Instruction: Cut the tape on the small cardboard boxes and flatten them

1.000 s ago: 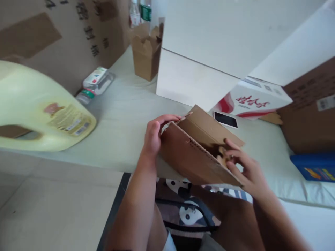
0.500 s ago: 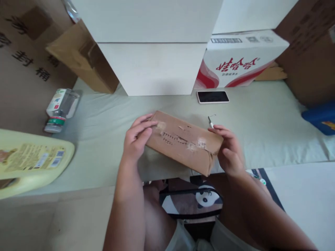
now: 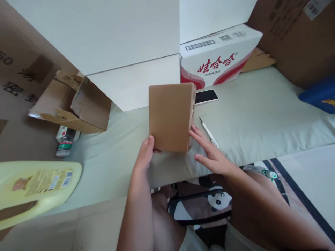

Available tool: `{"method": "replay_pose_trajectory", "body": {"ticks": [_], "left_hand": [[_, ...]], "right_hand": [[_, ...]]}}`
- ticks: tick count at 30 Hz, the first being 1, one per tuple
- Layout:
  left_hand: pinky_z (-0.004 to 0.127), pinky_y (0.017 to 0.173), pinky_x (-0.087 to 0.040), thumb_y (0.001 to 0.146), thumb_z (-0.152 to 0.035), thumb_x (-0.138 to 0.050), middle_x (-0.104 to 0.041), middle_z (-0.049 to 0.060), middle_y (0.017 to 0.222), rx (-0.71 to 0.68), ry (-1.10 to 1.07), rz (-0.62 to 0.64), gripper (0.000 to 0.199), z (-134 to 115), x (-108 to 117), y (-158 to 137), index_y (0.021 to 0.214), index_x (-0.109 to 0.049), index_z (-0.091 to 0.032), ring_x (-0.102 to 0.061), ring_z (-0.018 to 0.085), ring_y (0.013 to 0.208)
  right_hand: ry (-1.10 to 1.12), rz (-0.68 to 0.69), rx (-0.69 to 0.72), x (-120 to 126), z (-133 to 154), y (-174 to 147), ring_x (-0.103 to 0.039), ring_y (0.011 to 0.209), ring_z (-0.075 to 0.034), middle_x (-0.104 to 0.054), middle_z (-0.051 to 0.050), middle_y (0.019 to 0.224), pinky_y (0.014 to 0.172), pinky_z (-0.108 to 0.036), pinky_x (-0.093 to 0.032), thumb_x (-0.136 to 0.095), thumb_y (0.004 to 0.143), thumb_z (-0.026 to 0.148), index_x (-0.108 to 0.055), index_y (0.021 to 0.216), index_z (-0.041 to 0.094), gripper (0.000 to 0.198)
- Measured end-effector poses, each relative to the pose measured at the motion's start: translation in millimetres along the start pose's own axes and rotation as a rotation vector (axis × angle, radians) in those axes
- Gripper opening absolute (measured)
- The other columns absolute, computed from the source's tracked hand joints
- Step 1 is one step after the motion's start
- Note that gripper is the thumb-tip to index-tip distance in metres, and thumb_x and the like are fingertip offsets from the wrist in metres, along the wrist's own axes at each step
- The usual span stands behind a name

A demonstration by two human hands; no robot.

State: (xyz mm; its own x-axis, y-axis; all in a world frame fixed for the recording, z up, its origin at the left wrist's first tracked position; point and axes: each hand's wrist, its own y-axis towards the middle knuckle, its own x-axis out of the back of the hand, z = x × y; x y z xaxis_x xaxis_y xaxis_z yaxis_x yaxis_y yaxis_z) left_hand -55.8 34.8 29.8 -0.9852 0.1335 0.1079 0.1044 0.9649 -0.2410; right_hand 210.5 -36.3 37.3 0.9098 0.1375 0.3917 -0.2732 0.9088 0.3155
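A brown cardboard box (image 3: pixel 169 116) stands tilted in front of me, its plain broad side facing me and its printed, taped side turned to the right. My left hand (image 3: pixel 145 151) grips the lower left corner, thumb on the near face and the other fingers mostly hidden behind. At the lower right edge, my right hand (image 3: pixel 209 151) has its fingers stretched out and apart, the fingertips touching the box's side. Just beyond that hand a white-handled tool with a thin metal tip (image 3: pixel 209 134) lies on the pale green cloth (image 3: pixel 248 115).
A phone (image 3: pixel 206 96) lies behind the box, before a white and red carton (image 3: pixel 217 64). White boxes (image 3: pixel 125 80) stand at the back. On the left are an open cardboard box (image 3: pixel 89 104), a plastic bottle (image 3: pixel 64 144) and a yellow jug (image 3: pixel 49 177). A blue container (image 3: pixel 319 92) sits far right.
The box has been turned from lying slanted with its taped side up to standing with a plain face toward me. My right hand has opened out, and the white-handled tool shows more fully.
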Motion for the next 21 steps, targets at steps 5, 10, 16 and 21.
{"method": "replay_pose_trajectory", "body": {"ticks": [5,10,16,21], "left_hand": [[0.026,0.046,-0.032,0.072,-0.091,-0.052,-0.075,0.012,0.076,0.378,0.207,0.603,0.079,-22,-8,-12,0.088,-0.07,-0.016,-0.064,0.019,0.056],[0.025,0.045,-0.028,0.076,-0.069,-0.068,-0.069,0.004,0.065,0.312,0.347,0.595,0.051,-35,8,-15,0.07,-0.063,-0.019,-0.044,0.01,0.045],[0.027,0.064,-0.043,0.073,-0.053,-0.077,-0.062,0.0,0.078,-0.152,0.194,-0.244,0.037,-9,12,9,0.083,-0.061,-0.022,-0.056,0.014,0.069],[0.032,0.089,-0.049,0.069,-0.071,-0.075,-0.065,0.006,0.119,-0.51,-0.191,-0.39,0.067,-2,14,17,0.117,-0.061,-0.028,-0.063,0.02,0.107]], "right_hand": [[0.007,-0.244,0.19,15,16,-1,-0.041,0.151,-0.032,-0.062,-0.006,0.148,0.125,-0.061,-0.031,-0.056,0.1,0.043,-0.061,0.142,0.034,0.043],[-0.041,-0.481,0.031,15,12,-1,-0.064,0.129,-0.028,-0.071,-0.008,0.133,0.111,-0.051,-0.051,-0.056,0.1,0.033,-0.078,0.108,0.028,0.024],[0.029,-0.308,0.002,13,4,1,-0.057,0.139,-0.03,-0.059,-0.011,0.151,0.114,-0.053,-0.048,-0.055,0.1,0.044,-0.075,0.118,0.027,0.032],[0.162,0.081,0.199,5,17,-1,-0.051,0.145,-0.029,-0.054,-0.012,0.156,0.116,-0.049,-0.046,-0.064,0.096,0.038,-0.072,0.125,0.026,0.032]]}}
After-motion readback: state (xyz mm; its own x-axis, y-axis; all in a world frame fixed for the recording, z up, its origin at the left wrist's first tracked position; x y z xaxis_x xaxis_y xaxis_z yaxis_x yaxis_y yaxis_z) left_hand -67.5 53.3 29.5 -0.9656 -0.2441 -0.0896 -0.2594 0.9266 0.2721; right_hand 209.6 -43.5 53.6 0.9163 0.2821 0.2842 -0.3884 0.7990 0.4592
